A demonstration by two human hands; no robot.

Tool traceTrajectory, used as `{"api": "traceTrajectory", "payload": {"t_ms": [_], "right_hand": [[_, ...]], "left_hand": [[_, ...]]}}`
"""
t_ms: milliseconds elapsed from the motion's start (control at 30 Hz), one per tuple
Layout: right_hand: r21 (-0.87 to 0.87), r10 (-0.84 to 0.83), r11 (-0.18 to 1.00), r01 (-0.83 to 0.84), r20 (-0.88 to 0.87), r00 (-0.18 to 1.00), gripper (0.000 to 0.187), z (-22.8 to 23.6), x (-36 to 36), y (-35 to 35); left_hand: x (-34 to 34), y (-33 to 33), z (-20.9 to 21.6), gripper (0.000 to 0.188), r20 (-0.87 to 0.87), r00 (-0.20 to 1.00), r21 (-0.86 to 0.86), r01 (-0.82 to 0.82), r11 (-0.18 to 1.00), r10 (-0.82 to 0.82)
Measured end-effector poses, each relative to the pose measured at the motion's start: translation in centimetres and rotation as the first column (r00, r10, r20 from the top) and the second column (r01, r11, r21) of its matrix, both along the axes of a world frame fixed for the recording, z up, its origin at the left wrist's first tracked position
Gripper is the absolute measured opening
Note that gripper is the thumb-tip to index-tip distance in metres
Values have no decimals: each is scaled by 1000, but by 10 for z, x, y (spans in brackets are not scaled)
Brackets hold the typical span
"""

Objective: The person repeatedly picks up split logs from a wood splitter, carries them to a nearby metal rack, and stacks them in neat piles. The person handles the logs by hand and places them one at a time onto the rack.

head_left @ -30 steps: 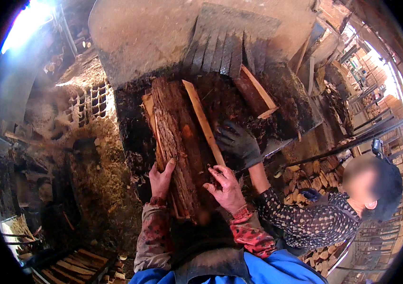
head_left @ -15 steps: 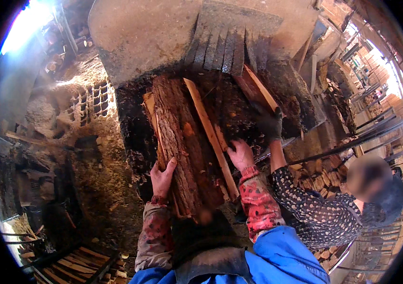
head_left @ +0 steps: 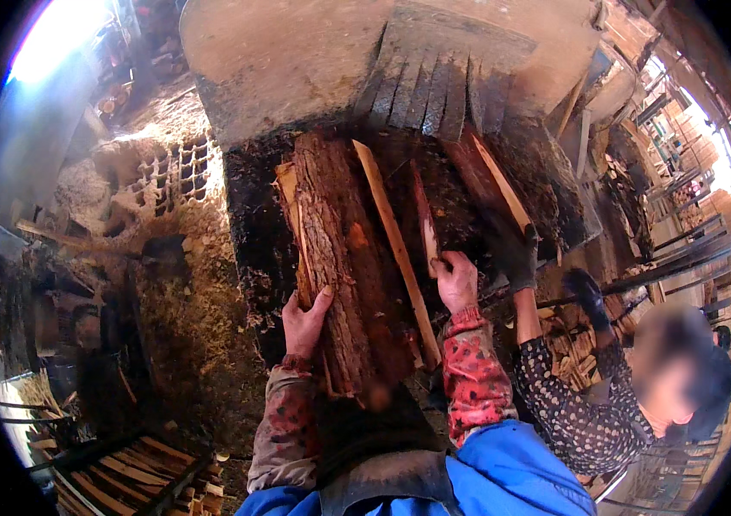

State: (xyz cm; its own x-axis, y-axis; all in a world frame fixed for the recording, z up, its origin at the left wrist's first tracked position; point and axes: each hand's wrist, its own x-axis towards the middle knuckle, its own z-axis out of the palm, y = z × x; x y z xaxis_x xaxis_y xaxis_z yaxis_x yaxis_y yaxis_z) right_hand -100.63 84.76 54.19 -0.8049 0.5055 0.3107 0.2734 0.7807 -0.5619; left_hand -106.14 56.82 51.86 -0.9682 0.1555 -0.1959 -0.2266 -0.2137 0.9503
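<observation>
A rough bark-covered wood slab (head_left: 331, 249) lies lengthwise on the dark machine bed. My left hand (head_left: 305, 323) grips its left edge near the close end, thumb over the bark. My right hand (head_left: 457, 279) pinches the near end of a thin, reddish wood strip (head_left: 425, 215), whose far end points toward the hanging flaps. Between my hands, a narrow pale-edged board (head_left: 395, 249) lies beside the slab. To the right, a co-worker's dark-gloved hand (head_left: 516, 258) is at the near end of another reddish board (head_left: 498, 176).
Dark strip flaps (head_left: 425, 95) hang from a dusty metal hood (head_left: 288, 60) over the bed's far end. The co-worker (head_left: 589, 404) stands close on my right, second gloved hand (head_left: 588, 297) raised. Cut wood pieces (head_left: 129, 473) sit in a rack at lower left.
My right hand has shifted right from beside the narrow board and now lifts the thin strip. The co-worker's second gloved hand has come into view. My left hand stays on the slab.
</observation>
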Motion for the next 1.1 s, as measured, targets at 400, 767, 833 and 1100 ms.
{"api": "traceTrajectory", "payload": {"t_ms": [400, 767, 833, 1100], "right_hand": [[-211, 234, 945, -250, -95, 967, 30, 47, -2, -54], [-88, 191, 978, -191, -7, 982, 32, 20, 87, -94], [-63, 193, 979, -192, 17, 981, 30, 18, 86, -97], [-149, 190, 970, -193, -32, 981, 28, 21, 85, -72]], "left_hand": [[-3, 2, -16, 43, -44, 999, 2, -6, 1000, 6], [1, 4, 1, 38, -37, 999, 12, -5, 1000, 5], [1, 3, 7, 38, -39, 999, -40, 10, 999, -11], [3, 6, -1, 41, -14, 999, 22, -44, 999, 45]]}}
